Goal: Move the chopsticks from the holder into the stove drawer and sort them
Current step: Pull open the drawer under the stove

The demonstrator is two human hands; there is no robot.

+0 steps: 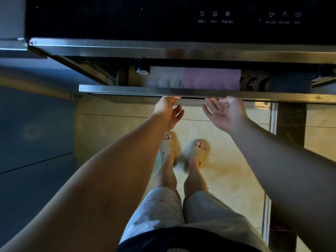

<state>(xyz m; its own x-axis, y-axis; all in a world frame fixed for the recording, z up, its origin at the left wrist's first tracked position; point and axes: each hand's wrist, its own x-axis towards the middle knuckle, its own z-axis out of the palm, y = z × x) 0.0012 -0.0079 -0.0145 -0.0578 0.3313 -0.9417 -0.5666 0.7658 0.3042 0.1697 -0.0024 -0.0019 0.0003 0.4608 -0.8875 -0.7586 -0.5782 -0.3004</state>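
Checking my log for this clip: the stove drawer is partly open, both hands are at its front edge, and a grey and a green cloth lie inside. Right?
Not quite. The head view shows a purple cloth, not green, beside the grey cloth. The drawer is partly open, left hand and right hand at its front edge.

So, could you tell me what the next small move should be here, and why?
Probably pull the drawer further out: only a narrow strip of it is open, showing cloths, and the left hand and right hand are at its front edge. No chopsticks are in view.
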